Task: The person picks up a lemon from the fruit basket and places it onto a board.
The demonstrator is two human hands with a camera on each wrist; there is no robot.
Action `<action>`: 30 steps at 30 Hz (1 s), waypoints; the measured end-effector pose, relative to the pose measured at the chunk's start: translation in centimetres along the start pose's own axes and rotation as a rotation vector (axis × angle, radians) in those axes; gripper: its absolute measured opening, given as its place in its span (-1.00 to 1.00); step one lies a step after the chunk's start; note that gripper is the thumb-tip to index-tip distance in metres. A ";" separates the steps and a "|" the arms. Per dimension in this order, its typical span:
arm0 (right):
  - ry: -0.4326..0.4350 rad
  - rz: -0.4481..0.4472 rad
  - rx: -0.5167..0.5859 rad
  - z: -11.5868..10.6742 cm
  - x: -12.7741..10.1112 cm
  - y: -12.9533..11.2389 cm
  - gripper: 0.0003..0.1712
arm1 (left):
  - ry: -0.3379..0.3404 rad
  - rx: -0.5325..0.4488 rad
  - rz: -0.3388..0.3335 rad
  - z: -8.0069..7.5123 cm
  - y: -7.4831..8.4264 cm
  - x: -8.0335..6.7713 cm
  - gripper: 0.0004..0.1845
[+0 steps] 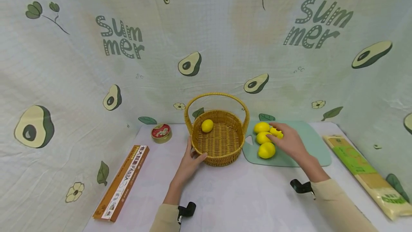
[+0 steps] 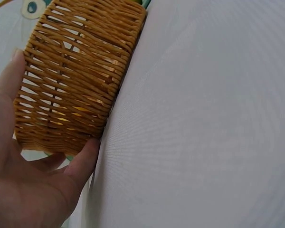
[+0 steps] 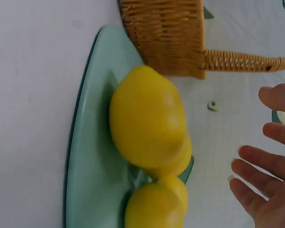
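A wicker basket (image 1: 218, 160) with a tall arched handle stands mid-table, one lemon (image 1: 207, 126) inside at its left. My left hand (image 1: 189, 160) grips the basket's near left side, thumb by the rim. In the left wrist view the fingers spread along the woven wall (image 2: 76, 76). Several yellow lemons (image 1: 266, 150) lie grouped on a pale green cutting board (image 1: 302, 142) right of the basket. Over them hovers my right hand (image 1: 289, 140), partly covering one lemon in the head view. The right wrist view shows its fingers (image 3: 261, 161) spread, holding nothing, apart from the nearest lemon (image 3: 147, 116).
At the left lie a long brown pasta box (image 1: 122, 183) and a round tin (image 1: 161, 134) with a red lid. A long green-and-beige packet (image 1: 367, 174) lies along the right edge. Printed cloth (image 1: 212, 38) hangs behind the table.
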State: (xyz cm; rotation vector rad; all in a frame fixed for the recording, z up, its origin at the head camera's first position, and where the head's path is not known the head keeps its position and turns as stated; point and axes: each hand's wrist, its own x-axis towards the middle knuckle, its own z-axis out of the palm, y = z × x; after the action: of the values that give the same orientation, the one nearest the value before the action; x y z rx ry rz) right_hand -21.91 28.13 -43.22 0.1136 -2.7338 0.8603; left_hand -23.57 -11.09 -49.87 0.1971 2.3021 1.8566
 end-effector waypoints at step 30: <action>-0.096 -0.193 0.028 5.5 3.3 -9.8 -0.35 | -0.013 0.037 0.004 -0.3 0.6 -0.2 0.23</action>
State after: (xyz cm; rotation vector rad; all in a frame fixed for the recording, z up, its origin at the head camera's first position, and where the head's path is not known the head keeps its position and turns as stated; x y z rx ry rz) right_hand -24.86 16.94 -41.17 0.4272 -2.7413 0.8593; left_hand -23.45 -11.27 -49.25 0.2184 2.3304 1.8110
